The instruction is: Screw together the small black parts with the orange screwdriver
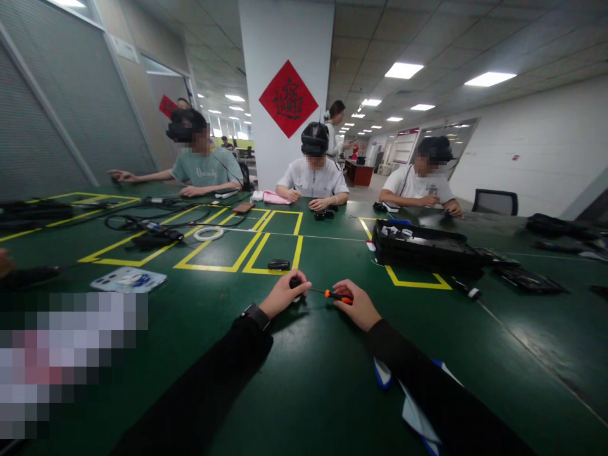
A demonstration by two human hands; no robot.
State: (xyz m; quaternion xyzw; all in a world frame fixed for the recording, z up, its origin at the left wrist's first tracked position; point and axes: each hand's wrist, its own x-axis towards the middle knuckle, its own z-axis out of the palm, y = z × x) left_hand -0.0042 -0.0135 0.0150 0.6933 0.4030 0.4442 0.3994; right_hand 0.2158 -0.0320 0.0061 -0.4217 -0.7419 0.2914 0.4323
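Observation:
My left hand [284, 295] is closed around a small black part [295, 282], whose exact kind I cannot make out. In my right hand [355, 304] is a screwdriver with an orange and black handle [340, 296]. Its thin metal shaft points left, and the tip reaches the fingers of my left hand beside the black part. Whether the tip sits in a screw is hidden. Just beyond my left hand, a black cylindrical piece [278, 265] lies on the green table [304, 392].
A long black open case [422, 244] stands to the right, with small parts inside. Left are a phone-shaped item [128, 279], a white cable coil [208, 234] and black cables. A blue-and-white wrapper [418, 415] lies under my right forearm. Several people wearing headsets sit around the table.

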